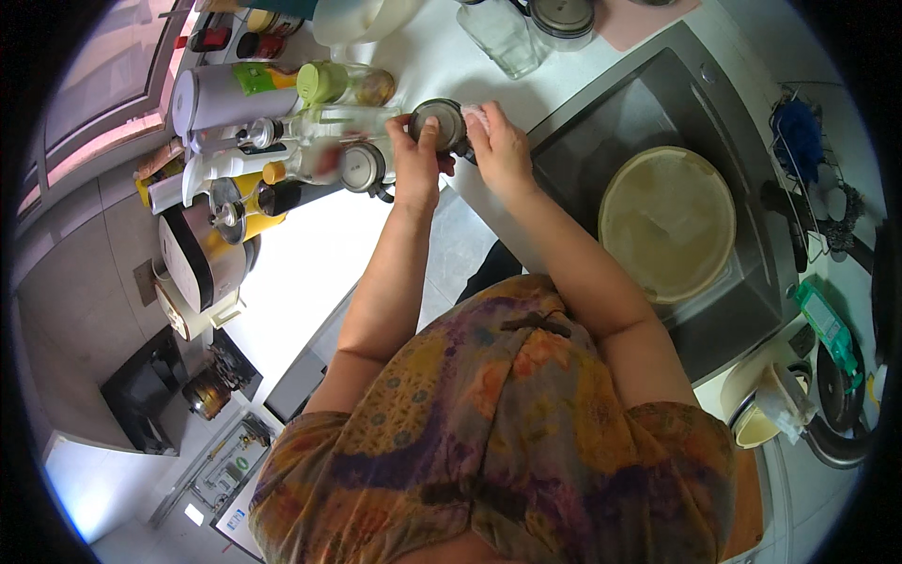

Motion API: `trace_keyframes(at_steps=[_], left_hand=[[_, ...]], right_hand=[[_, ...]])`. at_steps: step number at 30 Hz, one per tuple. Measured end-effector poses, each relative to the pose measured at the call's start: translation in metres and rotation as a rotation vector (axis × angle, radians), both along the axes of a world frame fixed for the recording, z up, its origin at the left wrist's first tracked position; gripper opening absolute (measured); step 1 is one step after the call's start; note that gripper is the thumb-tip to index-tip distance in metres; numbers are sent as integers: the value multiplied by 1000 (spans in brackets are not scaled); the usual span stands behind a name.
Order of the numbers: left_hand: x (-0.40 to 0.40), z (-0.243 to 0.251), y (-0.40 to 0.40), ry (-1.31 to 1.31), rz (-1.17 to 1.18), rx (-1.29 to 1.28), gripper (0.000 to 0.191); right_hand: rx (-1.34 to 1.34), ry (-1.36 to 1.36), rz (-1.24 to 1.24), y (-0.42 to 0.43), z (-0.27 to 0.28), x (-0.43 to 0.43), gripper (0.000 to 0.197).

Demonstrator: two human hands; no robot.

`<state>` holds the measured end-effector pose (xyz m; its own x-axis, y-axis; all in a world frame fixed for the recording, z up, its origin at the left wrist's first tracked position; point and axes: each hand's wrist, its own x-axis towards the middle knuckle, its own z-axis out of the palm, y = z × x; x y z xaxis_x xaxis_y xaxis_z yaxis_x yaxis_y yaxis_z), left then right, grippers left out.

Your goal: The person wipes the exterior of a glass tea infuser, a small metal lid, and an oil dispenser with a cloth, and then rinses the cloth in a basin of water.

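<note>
A jar with a round dark-rimmed lid (pixel 437 124) is in my left hand (pixel 417 158), whose thumb lies on top of the lid. My right hand (pixel 506 148) holds a pale pink cloth (pixel 476 117) against the right edge of the lid. Most of the jar's body is hidden beneath the lid and my fingers. Just left of my left hand, another lidded jar (pixel 363 168) stands among glass bottles. Beyond my hands, a clear glass jar (pixel 502 42) lies near a dark-lidded jar (pixel 561 20) on the white counter.
To the right, a grey sink (pixel 586 106) contains a round basin of cloudy liquid (pixel 666 222). Bottles, a green-capped container (pixel 323 83) and a lilac canister (pixel 232 99) crowd the left counter. A wire rack (pixel 803 176) and a green bottle (pixel 826 324) sit beyond the sink.
</note>
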<state>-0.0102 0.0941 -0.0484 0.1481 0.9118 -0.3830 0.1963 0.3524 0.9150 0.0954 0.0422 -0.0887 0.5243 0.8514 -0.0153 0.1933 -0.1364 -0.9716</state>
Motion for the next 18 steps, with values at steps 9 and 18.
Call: trace_keyframes(at_steps=[9, 18], left_hand=[[-6, 0, 5, 71, -100, 16, 37], [-8, -3, 1, 21, -61, -9, 40]], right_hand=[[106, 38, 108, 12, -13, 12, 22], [-117, 224, 231, 19, -13, 28, 20]])
